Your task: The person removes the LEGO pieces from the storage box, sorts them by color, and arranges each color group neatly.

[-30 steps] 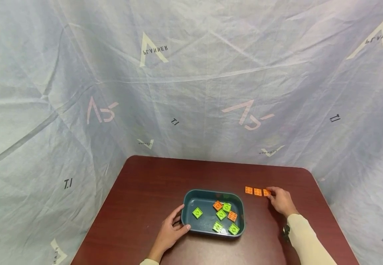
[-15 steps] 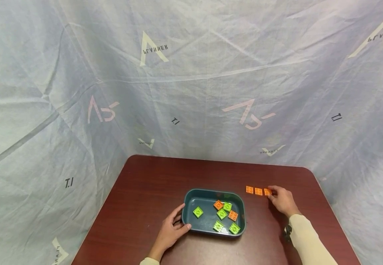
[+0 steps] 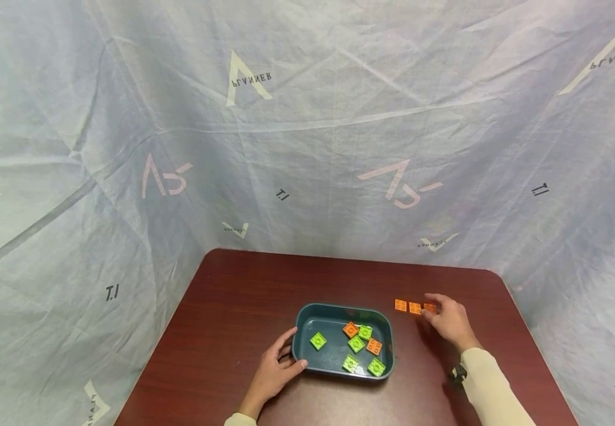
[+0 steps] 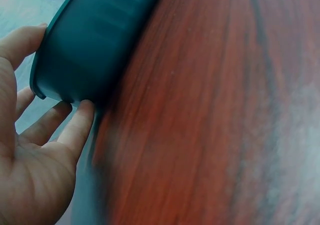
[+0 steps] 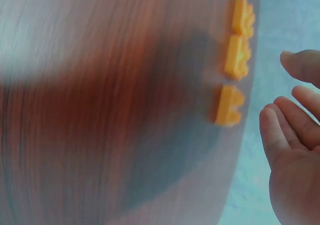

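Note:
My left hand (image 3: 272, 374) holds the left end of a dark teal tray (image 3: 301, 313), its thumb at the near rim and fingers along the side wall. In the left wrist view, fingertips touch the tray's wall (image 4: 85, 50). Inside lie several green toy bricks (image 3: 317, 341) and two orange ones (image 3: 374, 346). Three orange toy bricks stand studs up in a row on the table: left (image 3: 400, 305), middle (image 3: 415, 308) and right (image 3: 430, 307). Over the right one my right hand (image 3: 450, 324) hovers, thumb and fingers spread; the right wrist view shows its fingers (image 5: 272, 130) apart from the bricks.
The dark red wooden table (image 3: 265, 278) has rounded far corners. Behind it and at both sides hangs a grey printed cloth (image 3: 307, 148). A dark band (image 3: 459, 373) sits on the right wrist.
My right thumb and fingers have come off the right orange brick and spread apart above it. The left hand and the tray stay where they were.

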`<action>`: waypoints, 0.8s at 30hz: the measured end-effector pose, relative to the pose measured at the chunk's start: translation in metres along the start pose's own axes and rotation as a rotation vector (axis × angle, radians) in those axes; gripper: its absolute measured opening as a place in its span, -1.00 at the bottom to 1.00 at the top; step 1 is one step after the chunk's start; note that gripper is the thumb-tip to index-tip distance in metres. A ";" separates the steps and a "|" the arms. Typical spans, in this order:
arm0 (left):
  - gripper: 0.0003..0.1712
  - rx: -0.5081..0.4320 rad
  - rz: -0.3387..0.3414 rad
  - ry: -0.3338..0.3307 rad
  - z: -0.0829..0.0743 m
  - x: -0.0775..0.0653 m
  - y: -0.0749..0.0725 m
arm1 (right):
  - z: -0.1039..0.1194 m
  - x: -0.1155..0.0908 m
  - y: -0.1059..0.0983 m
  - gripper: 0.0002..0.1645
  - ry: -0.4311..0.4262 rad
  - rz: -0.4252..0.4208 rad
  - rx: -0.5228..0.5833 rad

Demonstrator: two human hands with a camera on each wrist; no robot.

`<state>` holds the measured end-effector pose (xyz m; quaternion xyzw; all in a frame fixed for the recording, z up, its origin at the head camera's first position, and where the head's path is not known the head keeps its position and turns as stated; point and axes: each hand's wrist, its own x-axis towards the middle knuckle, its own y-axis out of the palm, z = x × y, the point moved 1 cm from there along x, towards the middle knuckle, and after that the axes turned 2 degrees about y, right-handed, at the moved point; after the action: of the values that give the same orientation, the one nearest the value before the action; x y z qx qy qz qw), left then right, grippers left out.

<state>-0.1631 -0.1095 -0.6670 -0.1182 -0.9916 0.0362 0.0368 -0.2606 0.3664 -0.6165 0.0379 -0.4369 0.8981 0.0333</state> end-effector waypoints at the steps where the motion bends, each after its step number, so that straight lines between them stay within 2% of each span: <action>1: -0.01 0.004 -0.001 0.001 0.000 0.000 0.000 | 0.004 -0.001 0.001 -0.36 -0.007 -0.007 0.002; 10: -0.01 0.014 -0.007 0.010 0.001 0.000 0.001 | 0.043 -0.006 0.008 -0.38 -0.069 -0.054 0.067; 18: -0.03 0.003 -0.007 0.016 0.001 0.000 0.001 | 0.073 -0.010 0.010 -0.37 -0.085 -0.035 0.122; 24: -0.02 0.000 -0.007 0.015 0.002 0.000 0.000 | 0.087 -0.016 0.020 -0.38 -0.096 -0.029 0.172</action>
<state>-0.1631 -0.1093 -0.6687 -0.1149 -0.9918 0.0354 0.0442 -0.2426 0.2850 -0.5796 0.0897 -0.3585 0.9289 0.0218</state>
